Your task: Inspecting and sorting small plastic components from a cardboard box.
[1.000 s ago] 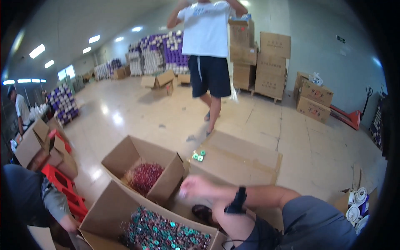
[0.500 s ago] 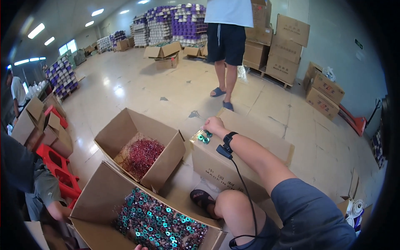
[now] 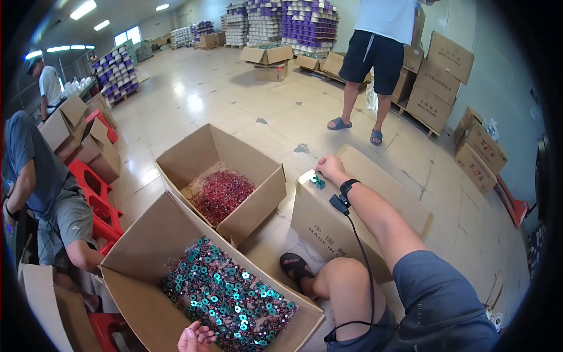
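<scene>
My right hand (image 3: 330, 168) reaches far forward and rests on top of a closed cardboard box (image 3: 375, 193). It touches a small cluster of green ring parts (image 3: 317, 182) lying there. Its fingers are seen from behind, so a grip does not show. A black band with a cable (image 3: 346, 193) sits on that wrist. My left hand (image 3: 196, 339) shows only its fingers at the lower edge, loosely apart and holding nothing. They are at the near rim of an open carton (image 3: 135, 246) full of green rings (image 3: 231, 293).
A second open carton (image 3: 252, 170) holds red rings (image 3: 220, 193). A seated person (image 3: 47, 199) works at left beside red stools (image 3: 97, 193). Another person (image 3: 372, 64) stands ahead. Stacked cartons (image 3: 443, 76) line the right wall, and my sandalled foot (image 3: 296, 267) lies between boxes.
My right arm stretched forward from near the open cartons onto the closed box and now touches the green parts. The view tilted down. The standing person shifted to the right.
</scene>
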Motion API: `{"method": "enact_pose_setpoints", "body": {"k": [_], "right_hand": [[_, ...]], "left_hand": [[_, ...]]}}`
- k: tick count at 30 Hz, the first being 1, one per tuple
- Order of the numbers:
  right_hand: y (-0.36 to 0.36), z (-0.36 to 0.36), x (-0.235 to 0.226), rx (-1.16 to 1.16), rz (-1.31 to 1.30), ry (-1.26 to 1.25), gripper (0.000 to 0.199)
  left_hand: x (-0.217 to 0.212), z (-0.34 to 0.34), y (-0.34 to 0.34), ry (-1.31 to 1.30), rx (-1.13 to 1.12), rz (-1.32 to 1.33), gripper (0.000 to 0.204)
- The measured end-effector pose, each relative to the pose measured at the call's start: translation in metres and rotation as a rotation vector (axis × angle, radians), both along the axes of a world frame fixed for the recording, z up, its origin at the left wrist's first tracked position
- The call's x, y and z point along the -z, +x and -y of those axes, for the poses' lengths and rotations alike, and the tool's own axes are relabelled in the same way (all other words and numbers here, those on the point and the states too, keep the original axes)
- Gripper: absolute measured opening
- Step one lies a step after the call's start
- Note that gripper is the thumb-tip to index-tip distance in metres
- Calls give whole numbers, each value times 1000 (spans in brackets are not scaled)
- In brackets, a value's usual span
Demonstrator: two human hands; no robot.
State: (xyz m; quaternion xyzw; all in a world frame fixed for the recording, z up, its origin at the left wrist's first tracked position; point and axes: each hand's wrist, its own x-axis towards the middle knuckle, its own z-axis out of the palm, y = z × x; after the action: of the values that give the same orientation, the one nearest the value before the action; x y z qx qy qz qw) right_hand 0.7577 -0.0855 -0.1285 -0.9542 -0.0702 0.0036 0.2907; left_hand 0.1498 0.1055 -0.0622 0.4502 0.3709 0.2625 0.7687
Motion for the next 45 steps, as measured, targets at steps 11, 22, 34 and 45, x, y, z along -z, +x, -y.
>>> {"method": "enact_pose_setpoints", "body": {"k": [11, 22, 34, 45], "right_hand": [[-32, 37, 19, -85, 105, 159, 13], [-184, -31, -115, -759, 132, 337, 13], [-461, -217, 104, -1579, -279, -971, 31], [-454, -231, 256, -1272, -33, -635, 20]], "left_hand": [[-14, 8, -8, -51, -46, 59, 44], [-2, -19, -6, -33, -111, 71, 36], [-10, -37, -32, -79, -286, 119, 33], [-27, -45, -41, -132, -335, 163, 32]]}}
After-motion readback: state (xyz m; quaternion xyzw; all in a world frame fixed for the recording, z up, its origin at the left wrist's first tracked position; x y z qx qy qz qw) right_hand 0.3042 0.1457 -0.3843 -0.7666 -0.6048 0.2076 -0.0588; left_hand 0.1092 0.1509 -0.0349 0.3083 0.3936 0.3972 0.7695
